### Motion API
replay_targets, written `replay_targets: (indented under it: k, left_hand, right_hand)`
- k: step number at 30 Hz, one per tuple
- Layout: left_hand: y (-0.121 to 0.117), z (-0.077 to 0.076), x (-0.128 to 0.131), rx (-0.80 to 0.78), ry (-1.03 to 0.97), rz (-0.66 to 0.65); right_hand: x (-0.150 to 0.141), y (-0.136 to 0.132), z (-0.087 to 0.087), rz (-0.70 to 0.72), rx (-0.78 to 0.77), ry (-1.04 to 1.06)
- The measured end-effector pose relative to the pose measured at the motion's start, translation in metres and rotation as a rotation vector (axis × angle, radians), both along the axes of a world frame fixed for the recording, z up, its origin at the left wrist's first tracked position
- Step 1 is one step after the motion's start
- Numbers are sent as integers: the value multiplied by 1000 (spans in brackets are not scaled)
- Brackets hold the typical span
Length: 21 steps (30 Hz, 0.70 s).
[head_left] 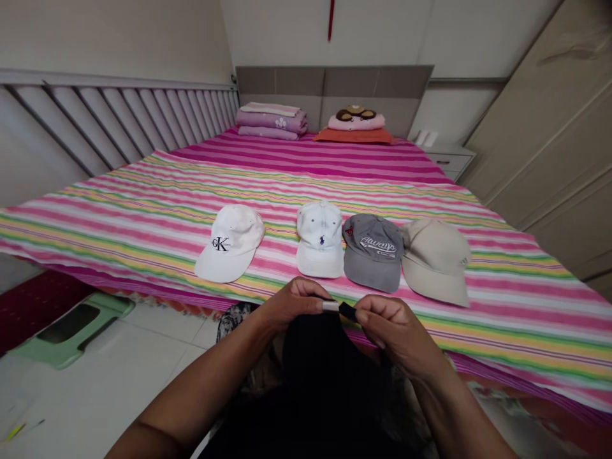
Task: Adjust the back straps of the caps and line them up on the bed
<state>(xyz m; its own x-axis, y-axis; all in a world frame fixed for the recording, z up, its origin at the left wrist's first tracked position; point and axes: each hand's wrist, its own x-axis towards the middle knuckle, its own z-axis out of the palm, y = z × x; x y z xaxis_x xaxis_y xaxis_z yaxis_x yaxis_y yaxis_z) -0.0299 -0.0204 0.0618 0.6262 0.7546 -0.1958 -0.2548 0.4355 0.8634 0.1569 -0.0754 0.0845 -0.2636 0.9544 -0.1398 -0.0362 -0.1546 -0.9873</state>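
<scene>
My left hand (pixel 295 302) pinches one end of a strap, where a small pale grey piece (pixel 329 306) shows by the thumb. The strap's black end (pixel 347 311) is between the fingers and thumb of my right hand (pixel 393 326). The two ends are close together. Just below them is a dark rounded shape, seemingly a black cap (pixel 313 347), whose lower edge blends into dark clothing. Beyond my hands, on the bed, lie a white cap with CK letters (pixel 232 245), a pale cap with a small dark emblem (pixel 319 241), a grey cap (pixel 373 252) and a beige cap (pixel 436 260).
The caps rest on a striped bedspread (pixel 157 210). Purple folded bedding (pixel 272 122) and a pink-and-orange stack (pixel 356 131) sit by the headboard (pixel 282 83). At left are a railing (pixel 119 118) and a green stool (pixel 71 331) on the floor.
</scene>
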Motion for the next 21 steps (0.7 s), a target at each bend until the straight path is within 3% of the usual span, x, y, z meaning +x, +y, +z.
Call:
replay_targets:
  k: [13,21]
  left_hand:
    - [2,-1,0,27,0,-8]
    - [1,-2,2,34,46,-10]
  right_hand:
    - [0,5,6,-2,-4,-98]
    - [-5,8,1,-3,-114,127]
